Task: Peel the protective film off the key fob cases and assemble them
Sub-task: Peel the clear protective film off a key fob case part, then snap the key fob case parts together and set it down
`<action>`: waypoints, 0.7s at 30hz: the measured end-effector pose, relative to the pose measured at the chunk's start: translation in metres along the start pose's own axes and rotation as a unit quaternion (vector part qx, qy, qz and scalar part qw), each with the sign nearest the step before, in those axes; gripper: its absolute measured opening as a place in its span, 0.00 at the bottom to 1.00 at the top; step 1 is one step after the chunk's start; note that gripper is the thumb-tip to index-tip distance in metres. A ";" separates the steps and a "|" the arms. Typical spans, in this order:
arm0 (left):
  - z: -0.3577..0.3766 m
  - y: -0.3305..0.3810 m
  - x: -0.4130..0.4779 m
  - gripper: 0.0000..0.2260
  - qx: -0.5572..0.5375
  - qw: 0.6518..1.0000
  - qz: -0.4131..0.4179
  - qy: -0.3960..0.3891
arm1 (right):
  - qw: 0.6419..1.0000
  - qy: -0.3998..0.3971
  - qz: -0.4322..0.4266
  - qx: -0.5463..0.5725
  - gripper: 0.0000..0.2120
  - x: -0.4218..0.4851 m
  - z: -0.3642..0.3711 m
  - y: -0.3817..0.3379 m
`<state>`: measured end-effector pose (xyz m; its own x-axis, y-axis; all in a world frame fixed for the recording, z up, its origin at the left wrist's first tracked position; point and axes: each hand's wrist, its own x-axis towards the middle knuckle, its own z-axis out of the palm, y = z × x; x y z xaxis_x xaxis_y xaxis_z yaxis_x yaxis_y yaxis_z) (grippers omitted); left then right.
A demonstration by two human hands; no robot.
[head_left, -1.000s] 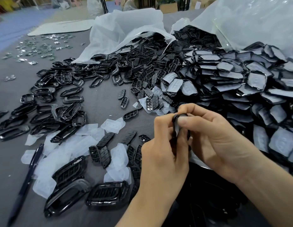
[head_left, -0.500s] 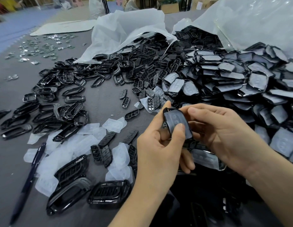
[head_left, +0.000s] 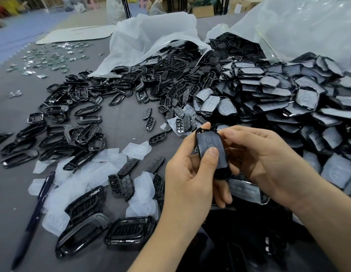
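Observation:
A black key fob case (head_left: 209, 149) with film on its face is held upright between both hands at the centre. My left hand (head_left: 190, 177) grips it, thumb pressed on its lower face and a finger at its top left corner. My right hand (head_left: 269, 160) curls round its right edge, fingertips at the top. A big heap of film-covered cases (head_left: 288, 99) lies to the right. Black frames (head_left: 58, 122) and button pads (head_left: 123, 183) are scattered to the left.
Peeled films (head_left: 76, 185) litter the grey table (head_left: 119, 130) at front left, beside a dark pen (head_left: 31, 220). Assembled cases (head_left: 129, 232) lie near the front. Two open plastic bags (head_left: 151, 42) spill parts at the back. Small shiny pieces (head_left: 49, 57) lie far left.
The case has turned from edge-on to face the camera. My left thumb now presses its lower face, and my right fingers have moved to its top right edge.

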<state>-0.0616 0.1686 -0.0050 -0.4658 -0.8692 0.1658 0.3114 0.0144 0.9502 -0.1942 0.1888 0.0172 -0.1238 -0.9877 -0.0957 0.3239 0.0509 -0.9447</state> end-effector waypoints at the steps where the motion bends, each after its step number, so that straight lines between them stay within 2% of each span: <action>1: -0.001 -0.001 0.001 0.12 0.005 1.000 -0.001 0.001 | 1.000 0.001 -0.008 -0.023 0.08 0.000 0.000 0.000; 3: -0.002 -0.003 0.003 0.11 0.020 1.000 -0.014 0.007 | 0.995 0.009 -0.033 -0.089 0.10 0.000 -0.001 0.000; 5: -0.003 -0.006 0.005 0.16 0.028 0.999 -0.041 0.013 | 0.990 0.026 -0.050 -0.129 0.10 -0.001 -0.002 -0.002; 9: -0.004 -0.009 0.007 0.21 0.026 0.998 -0.061 0.013 | 0.980 0.095 -0.058 -0.166 0.01 0.003 -0.014 -0.011; 11: -0.007 -0.010 0.007 0.21 0.041 0.997 -0.050 0.030 | 0.963 0.148 -0.068 -0.213 0.05 0.005 -0.028 -0.019; 13: -0.011 -0.011 0.009 0.19 0.050 0.996 -0.038 0.056 | 0.933 0.212 -0.085 -0.278 0.06 0.004 -0.046 -0.028; 16: -0.016 -0.012 0.010 0.15 0.059 0.993 -0.026 0.094 | 0.866 0.306 -0.133 -0.374 0.08 -0.001 -0.082 -0.049; 18: -0.017 -0.013 0.011 0.11 0.056 0.993 -0.021 0.103 | 0.820 0.356 -0.149 -0.424 0.05 -0.003 -0.110 -0.068; 21: -0.015 -0.013 0.010 0.11 0.069 0.991 -0.015 0.110 | 0.773 0.372 -0.087 -0.506 0.06 0.004 -0.143 -0.094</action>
<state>-0.0574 0.1526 -0.0199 -0.2758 -0.9570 0.0899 0.1771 0.0413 0.9833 -0.3593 0.2013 0.0609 -0.7102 -0.6531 0.2629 -0.6120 0.3882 -0.6890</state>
